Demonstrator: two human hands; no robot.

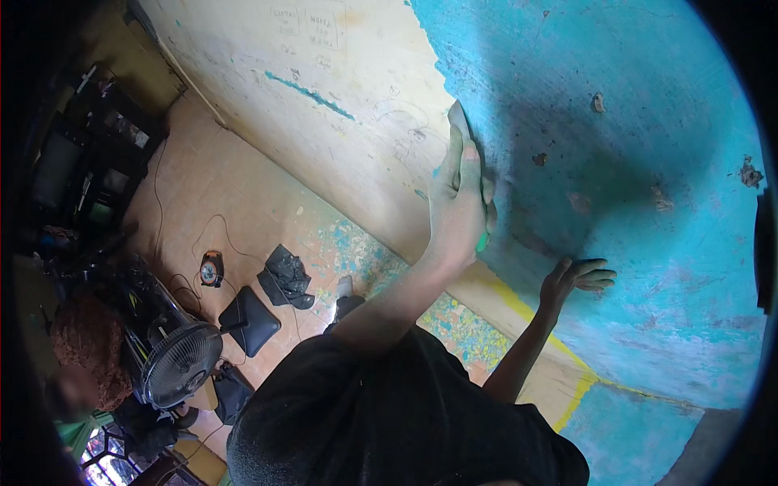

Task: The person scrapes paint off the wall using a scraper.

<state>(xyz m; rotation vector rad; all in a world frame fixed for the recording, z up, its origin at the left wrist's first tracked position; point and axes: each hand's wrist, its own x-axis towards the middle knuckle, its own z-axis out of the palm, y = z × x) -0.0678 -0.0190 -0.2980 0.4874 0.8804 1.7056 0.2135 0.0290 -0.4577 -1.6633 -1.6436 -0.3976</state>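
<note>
My left hand (463, 188) grips a paint scraper (458, 114) with a flat metal blade and a green handle end. The blade lies at the ragged border between the turquoise paint (608, 152) and the cream surface (364, 79) of the wall. Pale dust coats my fingers and forearm. Lower and to the right, my right hand (577, 280) is at the turquoise part, fingers spread and holding nothing; its palm is hidden. A narrow turquoise streak (310, 95) crosses the cream surface, which also bears pencil marks.
Paint flakes (358, 249) litter the tiled floor (182, 164) along the wall's foot. Behind me are a cable reel (211, 268), a black plastic bag (285, 278), a black stool (249, 321) and a fan (182, 364). A person (91, 346) is at the lower left. Cords cross the floor.
</note>
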